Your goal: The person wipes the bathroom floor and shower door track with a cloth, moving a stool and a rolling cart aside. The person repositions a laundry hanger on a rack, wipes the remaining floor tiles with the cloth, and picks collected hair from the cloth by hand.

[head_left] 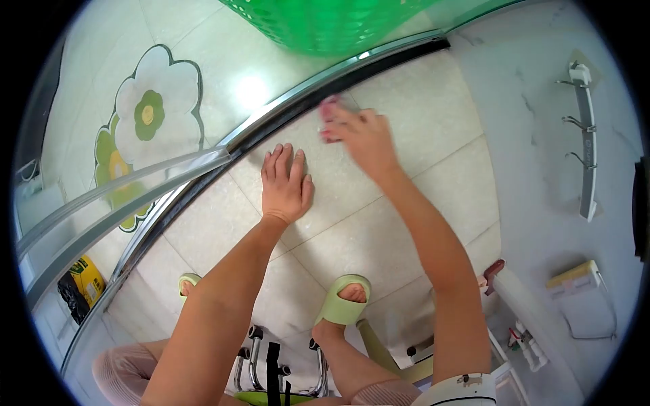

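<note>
Apparently rubbing floor [349, 196] with blurred pink item [330, 111], gripped in curled right hand [369, 141]; bracing left hand [285, 186] open, empty, palm-down; next, calls for steady pressure.

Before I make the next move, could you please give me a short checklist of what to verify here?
1. Right hand gripping the pink item: ok, though blur hides its exact form.
2. Left hand palm down on the tiled floor: ok.
3. Green basket beyond the black strip: ok.
4. Pink item touching the strip: cannot tell, blurred.
5. Slippers on both feet: ok.
6. Floor dry: cannot tell.
</note>
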Action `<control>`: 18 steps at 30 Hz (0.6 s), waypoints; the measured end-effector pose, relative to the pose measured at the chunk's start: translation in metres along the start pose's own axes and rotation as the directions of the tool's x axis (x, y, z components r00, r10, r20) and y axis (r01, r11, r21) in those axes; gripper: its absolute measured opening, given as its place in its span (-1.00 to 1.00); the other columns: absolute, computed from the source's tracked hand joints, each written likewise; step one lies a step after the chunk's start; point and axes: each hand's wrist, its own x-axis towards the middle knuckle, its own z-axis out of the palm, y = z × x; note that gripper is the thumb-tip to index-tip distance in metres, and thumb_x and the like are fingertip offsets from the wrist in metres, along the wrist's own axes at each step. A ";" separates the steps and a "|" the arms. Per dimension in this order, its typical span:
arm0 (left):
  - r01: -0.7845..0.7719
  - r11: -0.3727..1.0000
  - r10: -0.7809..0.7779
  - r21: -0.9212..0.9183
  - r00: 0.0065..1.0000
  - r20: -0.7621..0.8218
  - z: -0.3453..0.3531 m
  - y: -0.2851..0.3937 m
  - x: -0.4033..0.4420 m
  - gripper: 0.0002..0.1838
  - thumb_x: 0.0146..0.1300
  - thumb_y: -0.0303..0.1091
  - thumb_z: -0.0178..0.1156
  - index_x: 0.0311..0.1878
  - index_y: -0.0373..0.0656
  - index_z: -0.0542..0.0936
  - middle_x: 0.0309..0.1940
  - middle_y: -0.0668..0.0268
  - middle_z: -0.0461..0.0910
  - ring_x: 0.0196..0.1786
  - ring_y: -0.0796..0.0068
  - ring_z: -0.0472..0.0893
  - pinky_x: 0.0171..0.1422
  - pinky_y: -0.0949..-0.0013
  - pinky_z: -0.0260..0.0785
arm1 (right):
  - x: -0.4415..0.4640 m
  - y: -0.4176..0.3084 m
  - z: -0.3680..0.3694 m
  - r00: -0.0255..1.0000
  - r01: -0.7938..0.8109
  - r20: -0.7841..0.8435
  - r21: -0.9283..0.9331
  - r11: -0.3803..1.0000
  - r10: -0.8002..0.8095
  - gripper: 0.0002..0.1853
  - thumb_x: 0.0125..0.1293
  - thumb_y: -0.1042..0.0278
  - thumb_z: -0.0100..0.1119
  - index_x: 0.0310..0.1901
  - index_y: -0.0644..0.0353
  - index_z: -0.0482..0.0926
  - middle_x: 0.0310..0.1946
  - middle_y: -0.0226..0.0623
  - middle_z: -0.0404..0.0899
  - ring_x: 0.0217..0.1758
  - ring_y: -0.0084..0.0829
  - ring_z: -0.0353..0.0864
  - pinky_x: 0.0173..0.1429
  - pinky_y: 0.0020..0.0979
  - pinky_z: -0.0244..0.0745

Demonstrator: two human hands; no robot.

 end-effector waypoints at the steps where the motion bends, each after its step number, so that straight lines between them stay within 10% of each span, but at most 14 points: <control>1: -0.001 1.000 0.001 -0.005 1.000 -0.002 0.000 0.000 0.001 -0.39 0.28 -0.26 0.14 0.40 -0.24 0.40 0.44 -0.06 0.24 0.55 -0.16 0.15 0.64 -0.24 -0.09 | -0.009 0.025 -0.002 0.997 -0.074 -0.008 -0.056 0.996 0.074 -0.68 0.18 0.26 0.28 -0.01 -0.30 0.72 0.33 -0.72 0.50 -0.04 -0.33 0.52 -0.05 -0.20 0.46; 7: -0.016 1.000 0.016 0.011 1.000 0.001 -0.001 0.001 0.002 -0.39 0.29 -0.27 0.14 0.41 -0.25 0.39 0.44 -0.06 0.25 0.55 -0.15 0.14 0.64 -0.24 -0.09 | -0.043 0.074 -0.030 0.804 -0.582 -0.222 -0.102 0.807 0.552 -0.64 0.21 0.40 0.28 0.06 -0.12 0.71 0.18 -0.41 0.61 0.04 -0.17 0.54 0.13 -0.07 0.44; 9: -0.010 1.000 0.010 -0.001 1.000 0.003 -0.002 0.002 0.001 -0.39 0.30 -0.28 0.13 0.41 -0.26 0.39 0.44 -0.06 0.25 0.55 -0.16 0.15 0.64 -0.24 -0.09 | -0.054 0.033 -0.017 0.882 -0.445 -0.122 0.100 0.890 0.455 -0.62 0.28 0.53 0.18 0.14 0.09 0.66 0.21 -0.18 0.61 0.15 -0.02 0.54 0.35 -0.06 0.41; 12: -0.013 1.000 0.013 0.002 1.000 0.015 -0.002 0.000 0.002 -0.40 0.31 -0.28 0.12 0.41 -0.26 0.39 0.45 -0.08 0.24 0.55 -0.16 0.14 0.65 -0.23 -0.09 | -0.096 -0.087 -0.001 0.932 -0.349 0.011 0.303 0.887 0.363 -0.62 0.29 0.39 0.28 0.14 -0.13 0.71 0.29 -0.30 0.54 0.38 -0.13 0.41 0.48 0.06 0.25; 18: -0.018 1.000 0.018 0.015 1.000 0.008 0.000 -0.002 0.002 -0.41 0.32 -0.31 0.10 0.42 -0.26 0.38 0.46 -0.09 0.23 0.55 -0.17 0.14 0.65 -0.24 -0.11 | -0.102 -0.078 0.002 0.986 -0.136 0.101 0.047 0.990 0.131 -0.62 0.25 0.28 0.22 0.10 -0.30 0.68 0.37 -0.63 0.47 0.46 -0.26 0.33 0.58 0.09 0.13</control>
